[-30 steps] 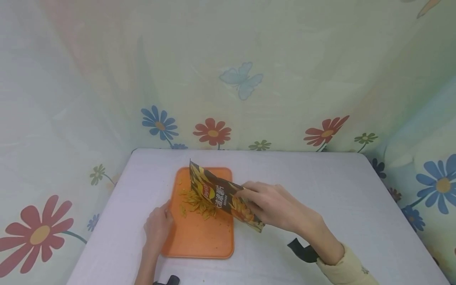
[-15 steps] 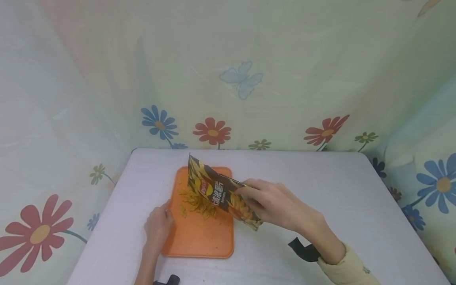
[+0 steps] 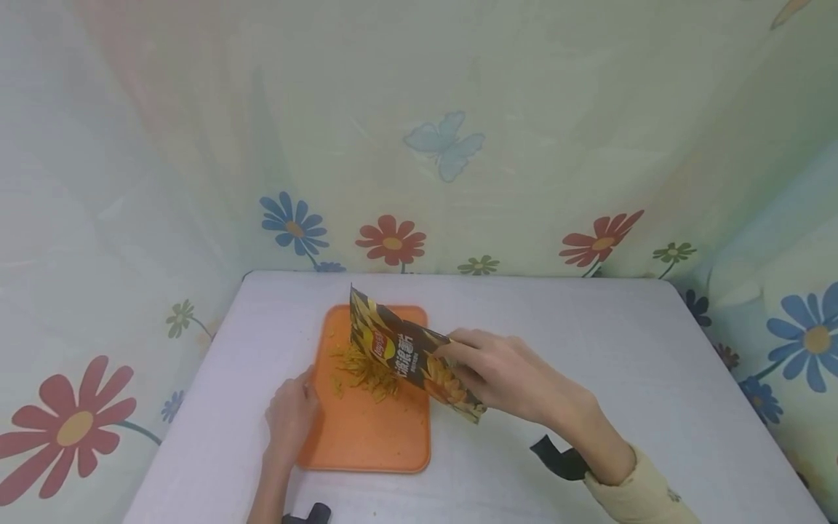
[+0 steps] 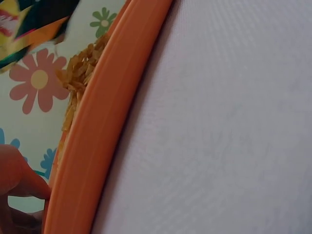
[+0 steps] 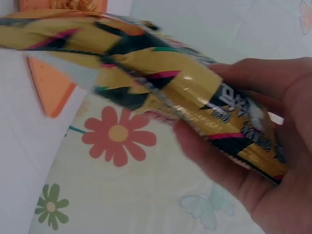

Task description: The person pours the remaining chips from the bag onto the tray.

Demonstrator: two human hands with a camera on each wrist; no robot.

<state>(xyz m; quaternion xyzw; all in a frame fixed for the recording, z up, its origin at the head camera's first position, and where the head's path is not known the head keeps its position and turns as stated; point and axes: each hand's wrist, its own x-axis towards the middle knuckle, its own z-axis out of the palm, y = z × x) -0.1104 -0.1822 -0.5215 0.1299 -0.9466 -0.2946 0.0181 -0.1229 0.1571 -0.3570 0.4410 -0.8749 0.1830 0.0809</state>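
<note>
My right hand (image 3: pixel 507 375) grips a black-and-gold crisp packet (image 3: pixel 407 352) by its lower right part. In the right wrist view, the thumb and fingers lie on opposite sides of the packet (image 5: pixel 161 80). The packet slants over the orange tray (image 3: pixel 366 440), its far end above a heap of yellow crisps (image 3: pixel 360 375). At the tray's left edge, my left hand (image 3: pixel 291 415) holds the rim. The left wrist view shows bent fingers (image 4: pixel 19 175) right at the tray's side wall (image 4: pixel 97 126), with the crisps (image 4: pixel 80 70) showing over the rim.
A white-covered table (image 3: pixel 563 320) carries the tray left of its middle. Flower-printed cloth (image 3: pixel 445 204) hangs behind the table and at both sides. Dark straps (image 3: pixel 559 460) show near the wrists.
The packet's upper end tips up slightly, then comes back down a little, as the right hand shifts by a small amount. The left hand and tray stay put.
</note>
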